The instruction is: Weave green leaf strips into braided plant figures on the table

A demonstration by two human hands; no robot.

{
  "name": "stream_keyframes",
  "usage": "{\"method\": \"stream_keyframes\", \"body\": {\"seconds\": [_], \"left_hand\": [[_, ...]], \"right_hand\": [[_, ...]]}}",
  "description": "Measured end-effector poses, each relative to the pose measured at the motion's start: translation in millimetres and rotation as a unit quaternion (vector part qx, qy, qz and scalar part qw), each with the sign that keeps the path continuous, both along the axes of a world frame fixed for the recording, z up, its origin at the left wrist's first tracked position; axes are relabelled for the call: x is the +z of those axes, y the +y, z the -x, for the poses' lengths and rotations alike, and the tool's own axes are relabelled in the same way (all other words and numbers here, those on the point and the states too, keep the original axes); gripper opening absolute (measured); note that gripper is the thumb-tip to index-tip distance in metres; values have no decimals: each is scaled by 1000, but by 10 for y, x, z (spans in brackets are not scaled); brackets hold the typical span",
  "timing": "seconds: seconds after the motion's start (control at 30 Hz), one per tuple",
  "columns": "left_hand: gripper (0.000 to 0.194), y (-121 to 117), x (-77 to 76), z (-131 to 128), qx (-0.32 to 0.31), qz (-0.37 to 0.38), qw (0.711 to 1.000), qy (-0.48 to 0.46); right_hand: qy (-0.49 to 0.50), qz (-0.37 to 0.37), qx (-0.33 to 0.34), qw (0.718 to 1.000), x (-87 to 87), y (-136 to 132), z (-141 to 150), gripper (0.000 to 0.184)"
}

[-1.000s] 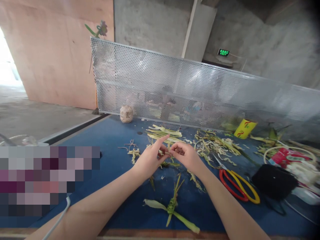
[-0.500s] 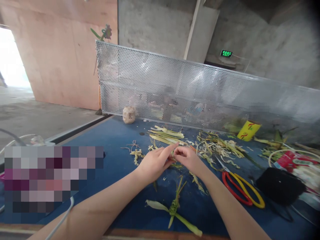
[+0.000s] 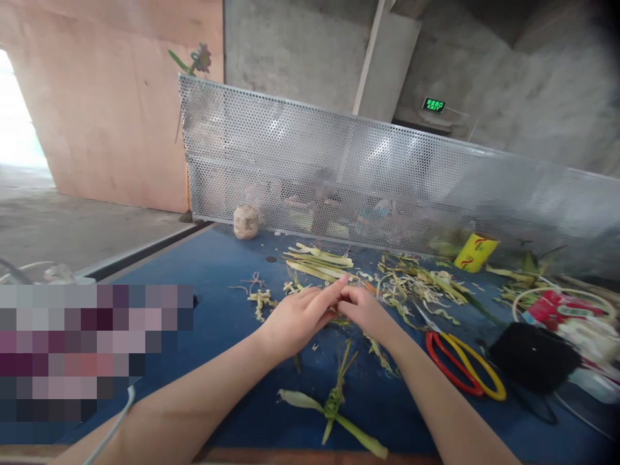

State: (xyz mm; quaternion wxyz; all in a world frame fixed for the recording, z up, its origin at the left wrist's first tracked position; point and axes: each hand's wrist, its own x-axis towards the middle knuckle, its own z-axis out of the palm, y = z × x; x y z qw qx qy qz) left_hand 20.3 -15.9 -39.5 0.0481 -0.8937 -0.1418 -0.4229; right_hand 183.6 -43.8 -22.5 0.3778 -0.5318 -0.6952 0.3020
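Observation:
My left hand (image 3: 296,321) and my right hand (image 3: 364,314) meet over the middle of the blue table, fingers curled and pressed together. Whatever they pinch between them is hidden behind the fingers. Close to my forearms at the front lies a knotted green leaf piece (image 3: 332,405), with leaf ends sticking out several ways. Just beyond my hands are long pale-green leaf strips (image 3: 320,262). A heap of curled leaf shreds (image 3: 426,282) spreads to their right. Scissors (image 3: 465,365) with one red and one yellow handle lie right of my right hand, blades pointing away.
A perforated metal screen (image 3: 300,148) borders the table's far side. Before it stand a round pale-brown object (image 3: 245,223) and a yellow packet (image 3: 476,252). A black pouch (image 3: 534,357) and a red-and-white bag (image 3: 576,313) lie at right. A white cable (image 3: 113,420) crosses my left forearm.
The view has shifted slightly, so everything sits a little further left. My fingers have drawn closer, covering the small greenish bit that showed between them. The things on the table lie as before.

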Motion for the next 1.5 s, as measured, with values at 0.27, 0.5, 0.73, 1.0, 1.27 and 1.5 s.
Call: {"method": "stream_keyframes", "body": {"seconds": [0.27,0.5,0.73,1.0,1.27,1.5], "left_hand": [[57,-14,36,-1,7,36,999,11],[62,5,58,25,25,107,994,2],[55,24,87,48,56,138,989,-13],[52,2,118,35,56,133,989,-18],[50,2,115,31,39,134,990,-24],[54,-2,116,40,34,146,989,-15]], "right_hand": [[-17,-44,-23,999,19,-22,-3,10],[-64,-141,-41,987,11,-49,17,9],[-104,-187,-32,976,13,-52,18,11],[-133,-189,-46,972,2,-15,-27,7],[-47,-97,-21,994,18,20,-37,12],[1,-36,-6,999,54,-11,1,20]]}}
